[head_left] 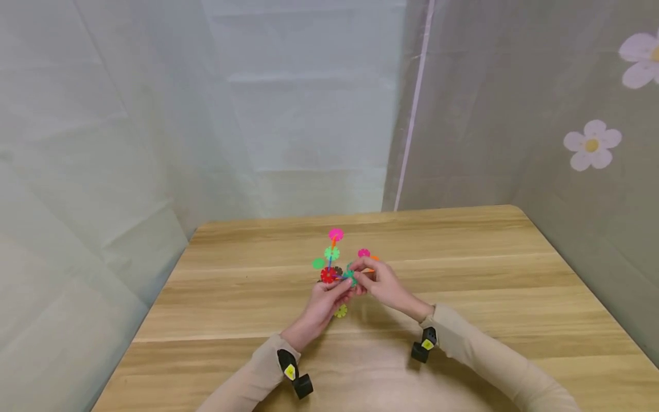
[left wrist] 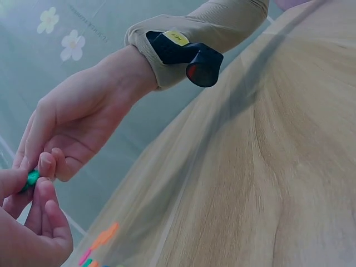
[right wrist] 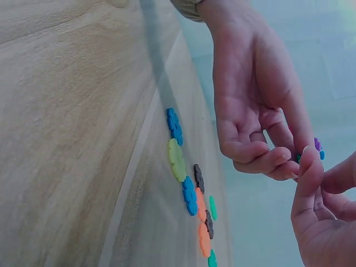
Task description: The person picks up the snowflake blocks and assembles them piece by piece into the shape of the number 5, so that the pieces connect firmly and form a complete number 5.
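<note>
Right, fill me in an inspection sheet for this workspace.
Surface: wood-grain tabletop, lying level, with soft shadows.
Job's things: notched discs in several colours, among them a red disc, a yellow disc and a far pink disc.
Clutter: nothing seen.
Left hand: fingers pinch a teal disc.
Right hand: fingers pinch at the same spot.
Wrists: a black device on each.
Cables: nothing seen.
Surroundings: pale sheeting behind; white flower print at right.
</note>
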Demonstrator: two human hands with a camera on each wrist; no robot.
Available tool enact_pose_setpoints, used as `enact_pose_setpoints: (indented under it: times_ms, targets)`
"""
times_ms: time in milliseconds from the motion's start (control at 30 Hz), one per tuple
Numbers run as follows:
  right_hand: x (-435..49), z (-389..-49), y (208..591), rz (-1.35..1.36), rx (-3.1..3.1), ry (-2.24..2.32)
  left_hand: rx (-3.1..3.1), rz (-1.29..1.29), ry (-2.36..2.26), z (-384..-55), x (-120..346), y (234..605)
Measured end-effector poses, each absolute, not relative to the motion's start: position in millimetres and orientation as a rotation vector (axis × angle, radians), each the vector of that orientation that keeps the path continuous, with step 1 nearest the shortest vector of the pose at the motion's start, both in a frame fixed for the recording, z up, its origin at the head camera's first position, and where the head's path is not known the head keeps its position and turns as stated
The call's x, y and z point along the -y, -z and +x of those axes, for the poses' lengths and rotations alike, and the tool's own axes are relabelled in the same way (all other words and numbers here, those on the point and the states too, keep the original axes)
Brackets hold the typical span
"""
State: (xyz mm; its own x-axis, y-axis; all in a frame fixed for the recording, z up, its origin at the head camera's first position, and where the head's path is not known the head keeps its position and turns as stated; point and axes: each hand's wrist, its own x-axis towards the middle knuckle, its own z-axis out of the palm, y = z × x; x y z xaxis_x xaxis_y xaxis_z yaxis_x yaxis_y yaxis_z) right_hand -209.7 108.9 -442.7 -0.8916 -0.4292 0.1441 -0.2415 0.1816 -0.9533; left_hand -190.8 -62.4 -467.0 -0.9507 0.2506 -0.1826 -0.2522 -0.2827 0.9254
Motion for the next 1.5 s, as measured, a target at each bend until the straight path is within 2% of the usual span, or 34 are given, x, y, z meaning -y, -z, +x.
enact_pose_setpoints:
  times_ms: [533,767,1500]
  targets:
    - [-120,-213,452,-0.697,-2.365,1.672,-1.702,-0.071,-2.280,-190,74,467]
    - [-129,-219,451,-0.800,-2.537,1.523,-1.725,-0.084,-2.267,-190,76,467]
    - [-148,-233,463,-0.493,-2.829,1.057,-1.708,-0.110,-2.243,-185,83,465]
